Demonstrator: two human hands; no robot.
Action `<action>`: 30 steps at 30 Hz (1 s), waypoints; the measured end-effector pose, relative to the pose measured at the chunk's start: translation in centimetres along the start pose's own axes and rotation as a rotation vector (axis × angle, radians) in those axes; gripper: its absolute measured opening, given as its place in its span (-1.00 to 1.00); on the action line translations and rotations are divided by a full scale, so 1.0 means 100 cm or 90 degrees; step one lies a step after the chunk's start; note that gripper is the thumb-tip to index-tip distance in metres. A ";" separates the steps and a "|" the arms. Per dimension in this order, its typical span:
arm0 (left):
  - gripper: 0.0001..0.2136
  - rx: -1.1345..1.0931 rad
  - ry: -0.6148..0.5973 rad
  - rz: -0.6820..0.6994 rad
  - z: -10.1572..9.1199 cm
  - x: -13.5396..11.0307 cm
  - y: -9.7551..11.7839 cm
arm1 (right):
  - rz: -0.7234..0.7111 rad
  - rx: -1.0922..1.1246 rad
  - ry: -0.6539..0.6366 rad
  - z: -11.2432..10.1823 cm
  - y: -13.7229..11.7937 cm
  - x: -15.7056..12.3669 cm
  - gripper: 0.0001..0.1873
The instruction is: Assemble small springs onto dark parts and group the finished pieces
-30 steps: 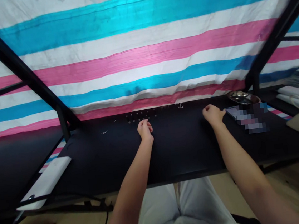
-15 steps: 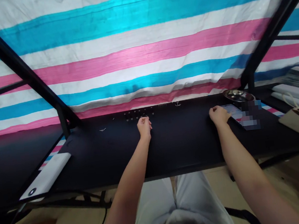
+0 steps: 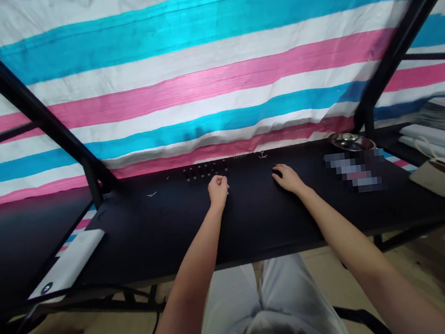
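Near the centre of the frame, the left hand (image 3: 219,191) is curled over the black table (image 3: 261,227) just in front of a cluster of small dark pieces (image 3: 194,173), while the right hand (image 3: 288,178), to its right, has its thumb and fingers bent toward the left; at this size I can't tell whether either grips anything small. A shiny metal dish (image 3: 332,143) sits at centre right, a white oblong device (image 3: 70,262) lies at lower left, and a striped sheet (image 3: 212,77) fills the top.
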State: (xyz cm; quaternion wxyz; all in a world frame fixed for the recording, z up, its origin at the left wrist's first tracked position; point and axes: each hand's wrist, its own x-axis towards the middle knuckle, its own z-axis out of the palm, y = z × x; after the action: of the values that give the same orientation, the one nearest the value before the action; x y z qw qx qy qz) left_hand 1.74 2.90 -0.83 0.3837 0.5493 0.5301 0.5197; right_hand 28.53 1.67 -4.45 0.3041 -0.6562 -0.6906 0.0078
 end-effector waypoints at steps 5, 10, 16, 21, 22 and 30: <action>-0.89 0.194 -0.093 0.024 0.000 -0.004 0.001 | 0.000 0.008 -0.009 -0.001 0.003 0.001 -0.66; -0.87 0.458 -0.154 0.122 0.002 -0.015 0.011 | -0.008 0.011 -0.010 -0.001 0.004 0.001 -0.67; -0.83 0.642 -0.253 0.296 0.007 -0.027 0.018 | -0.006 0.004 -0.017 -0.002 0.003 0.002 -0.66; -0.79 0.706 -0.289 0.320 0.007 -0.028 0.019 | -0.012 -0.003 -0.016 -0.003 0.002 0.001 -0.65; -0.79 0.708 -0.297 0.326 0.007 -0.027 0.019 | -0.012 -0.004 -0.016 -0.003 0.002 0.001 -0.65; -0.77 0.713 -0.324 0.352 -0.006 -0.016 0.019 | -0.013 -0.010 -0.014 -0.003 0.001 0.000 -0.65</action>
State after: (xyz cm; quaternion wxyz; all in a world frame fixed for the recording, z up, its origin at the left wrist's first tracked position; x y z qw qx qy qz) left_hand 1.66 0.95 0.87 0.0065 0.8862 0.4524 0.0998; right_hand 28.79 1.60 -4.19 0.2912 -0.6516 -0.7004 0.0069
